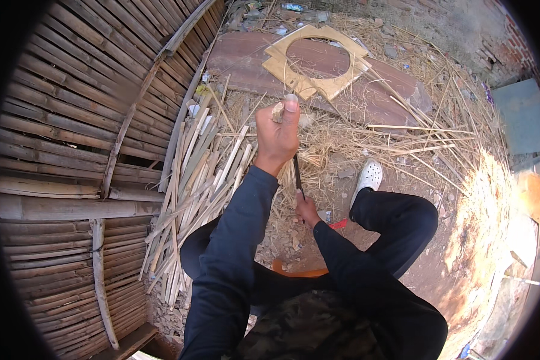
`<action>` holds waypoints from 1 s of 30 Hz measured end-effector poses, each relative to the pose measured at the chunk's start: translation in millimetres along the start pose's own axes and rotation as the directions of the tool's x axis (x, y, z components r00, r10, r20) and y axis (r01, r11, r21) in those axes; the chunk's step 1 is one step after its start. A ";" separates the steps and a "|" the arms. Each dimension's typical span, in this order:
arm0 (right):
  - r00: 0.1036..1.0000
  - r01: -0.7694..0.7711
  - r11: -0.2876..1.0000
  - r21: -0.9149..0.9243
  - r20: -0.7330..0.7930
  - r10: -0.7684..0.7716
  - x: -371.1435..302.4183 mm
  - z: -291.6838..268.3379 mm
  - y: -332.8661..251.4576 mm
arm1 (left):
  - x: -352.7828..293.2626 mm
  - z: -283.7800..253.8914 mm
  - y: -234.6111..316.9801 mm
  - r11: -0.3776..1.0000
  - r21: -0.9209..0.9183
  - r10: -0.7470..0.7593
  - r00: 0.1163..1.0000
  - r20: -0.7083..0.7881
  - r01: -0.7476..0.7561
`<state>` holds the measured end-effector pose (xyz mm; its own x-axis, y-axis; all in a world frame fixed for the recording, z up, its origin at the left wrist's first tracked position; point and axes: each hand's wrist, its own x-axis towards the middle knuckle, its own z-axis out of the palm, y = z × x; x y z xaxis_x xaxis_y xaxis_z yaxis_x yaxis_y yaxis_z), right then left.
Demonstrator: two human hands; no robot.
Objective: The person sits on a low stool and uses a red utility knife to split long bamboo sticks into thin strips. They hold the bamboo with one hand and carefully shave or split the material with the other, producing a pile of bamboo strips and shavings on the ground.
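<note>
My left hand (277,135) is raised in front of me, closed, with the thumb on top. A pale bit of bamboo strip (277,112) shows beside the thumb; the rest is hidden by the fingers. Lower and to the right, my right hand (308,209) is closed around a knife with a long, narrow dark blade (297,171). The blade points up and away, passing just below my left hand. To the left of my left forearm lies a heap of split bamboo strips (192,180).
A bamboo slat wall (72,108) rises on the left. Ahead, a pale board with a round hole (276,63) lies on a brown panel (237,54). Shavings and thin strips (426,129) litter the ground. My white clog (371,175) is at the right; a brick wall (462,30) stands beyond.
</note>
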<state>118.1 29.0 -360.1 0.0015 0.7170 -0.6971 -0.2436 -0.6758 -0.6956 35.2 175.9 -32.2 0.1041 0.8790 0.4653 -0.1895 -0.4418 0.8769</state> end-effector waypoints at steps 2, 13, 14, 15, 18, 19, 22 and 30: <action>0.960 -0.239 0.895 0.377 0.228 0.160 -5.3 2.2 -30.5 | -1.0 -3.1 -4.7 0.998 0.025 0.056 0.998 -0.005 -0.056; 0.687 0.548 0.682 -0.484 -0.205 -0.697 -82.3 34.0 -146.2 | -16.9 -10.7 -42.3 0.998 0.056 -0.028 0.992 -0.123 0.035; 0.639 0.623 0.662 -0.417 -0.216 -0.738 -83.3 37.5 -145.1 | -16.8 -7.9 -42.2 0.998 0.040 -0.036 0.991 -0.130 0.042; 0.591 0.692 0.632 -0.349 -0.229 -0.774 -83.7 41.1 -143.3 | -17.6 -7.0 -44.2 0.998 0.048 -0.038 0.989 -0.143 0.045; 0.521 0.716 0.571 -0.401 -0.237 -0.820 -39.1 33.2 -81.6 | -10.1 -2.9 -46.1 0.997 0.064 -0.035 0.984 -0.176 0.047; 0.533 0.645 0.554 -0.526 -0.210 -0.819 -25.5 28.6 -50.8 | -7.8 -2.4 -46.5 0.996 0.066 -0.039 0.980 -0.196 0.052; 0.830 0.205 0.548 -0.811 -0.153 -0.537 26.9 -6.5 45.8 | -7.2 -4.0 -54.1 0.995 0.088 -0.030 0.971 -0.238 0.052; 0.965 -0.257 0.922 0.290 0.119 0.232 -19.8 -6.7 -66.4 | -1.7 -12.8 -54.3 0.988 0.150 -0.013 0.973 -0.230 0.048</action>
<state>140.7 58.5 -301.2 -0.1703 0.5558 -0.8137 -0.5066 -0.7576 -0.4115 32.9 200.7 -82.2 -0.1204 0.9023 0.4138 -0.0358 -0.4205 0.9066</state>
